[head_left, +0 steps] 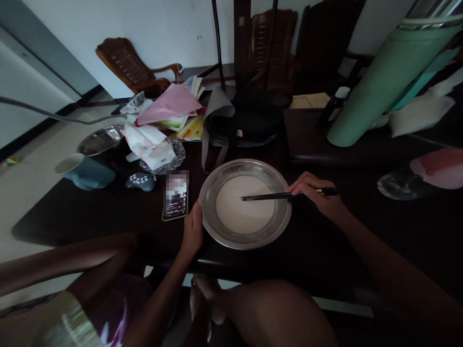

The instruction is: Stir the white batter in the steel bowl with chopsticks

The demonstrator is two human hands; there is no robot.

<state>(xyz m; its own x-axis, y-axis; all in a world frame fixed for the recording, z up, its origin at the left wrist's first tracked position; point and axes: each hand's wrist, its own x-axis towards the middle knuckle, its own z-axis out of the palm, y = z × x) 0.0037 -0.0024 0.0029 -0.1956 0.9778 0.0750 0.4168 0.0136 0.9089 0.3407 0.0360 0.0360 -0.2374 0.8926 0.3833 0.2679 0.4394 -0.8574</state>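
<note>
On the dark table stands a wide steel bowl holding a smooth whitish liquid. Black chopsticks reach from the right into the bowl, their tips at the liquid near its middle. My right hand is closed around their upper part, above the bowl's right rim. At the left rim, my left hand grips the bowl's edge, thumb on the near side; some of its fingers are hidden. A phone with a lit screen lies just left of the bowl.
Left of the phone are a grey game controller, a blue mug and a steel basin. Behind the bowl sits a black bag. A tall green flask stands at the right. Another person's arm rests at the lower left.
</note>
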